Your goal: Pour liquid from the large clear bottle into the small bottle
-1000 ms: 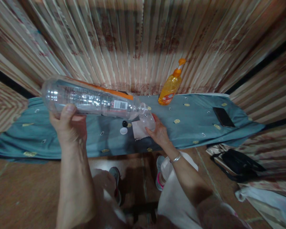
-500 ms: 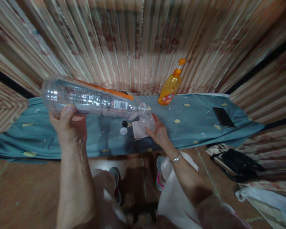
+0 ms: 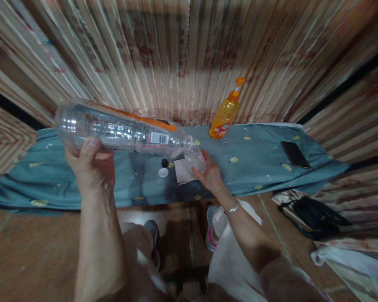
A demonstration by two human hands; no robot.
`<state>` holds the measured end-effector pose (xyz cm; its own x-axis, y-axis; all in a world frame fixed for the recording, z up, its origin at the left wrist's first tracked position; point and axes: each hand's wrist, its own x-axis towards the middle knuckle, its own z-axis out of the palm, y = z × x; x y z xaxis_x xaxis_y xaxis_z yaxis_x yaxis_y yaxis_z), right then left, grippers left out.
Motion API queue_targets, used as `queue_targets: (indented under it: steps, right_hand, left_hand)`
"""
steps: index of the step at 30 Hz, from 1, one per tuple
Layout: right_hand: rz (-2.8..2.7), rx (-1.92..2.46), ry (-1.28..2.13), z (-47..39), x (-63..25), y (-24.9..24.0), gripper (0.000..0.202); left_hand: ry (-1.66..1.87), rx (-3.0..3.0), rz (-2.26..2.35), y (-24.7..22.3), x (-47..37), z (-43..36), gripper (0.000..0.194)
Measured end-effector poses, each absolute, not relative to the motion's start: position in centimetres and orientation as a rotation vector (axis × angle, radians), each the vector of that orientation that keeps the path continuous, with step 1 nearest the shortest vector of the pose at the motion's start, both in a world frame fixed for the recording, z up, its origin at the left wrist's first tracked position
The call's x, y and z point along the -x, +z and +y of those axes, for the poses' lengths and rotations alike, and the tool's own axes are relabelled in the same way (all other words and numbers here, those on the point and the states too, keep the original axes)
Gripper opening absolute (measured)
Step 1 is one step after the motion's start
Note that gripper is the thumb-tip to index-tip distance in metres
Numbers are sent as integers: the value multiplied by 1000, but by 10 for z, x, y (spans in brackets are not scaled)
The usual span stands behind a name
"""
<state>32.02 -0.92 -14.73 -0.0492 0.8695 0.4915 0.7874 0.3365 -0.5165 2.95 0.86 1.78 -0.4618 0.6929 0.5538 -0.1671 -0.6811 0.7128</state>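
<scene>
Pleated curtains [image 3: 164, 63]; brown floor [image 3: 28, 256]

The print [image 3: 111, 126] on the large bottle [image 3: 121, 135] seems blurred.

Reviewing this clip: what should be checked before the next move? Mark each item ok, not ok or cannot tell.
1. Left hand gripping the large clear bottle: ok, held tipped on its side.
2. Right hand holding the small clear container: ok.
3. The two mouths touching: cannot tell; they are close together.
4. Liquid passing between them: cannot tell.
5. Black cap and white lid set aside: ok, both on the cloth.
6. Orange pump bottle clear of both hands: ok, standing apart.
</scene>
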Motion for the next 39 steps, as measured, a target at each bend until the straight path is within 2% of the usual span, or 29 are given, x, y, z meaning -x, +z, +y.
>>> queue_targets:
  steps: [14, 32, 39]
  right_hand:
    - [-1844, 1470, 110, -9, -319, -148, 75]
    - [-1843, 1455, 144, -9, -320, -148, 73]
    - [-1847, 1454, 129, -9, -320, -146, 75]
  left_hand:
    - [2118, -1289, 833, 20, -27, 7, 106]
    - [2184, -1223, 767, 24, -37, 3, 86]
    - [2168, -1229, 816, 23, -36, 3, 87]
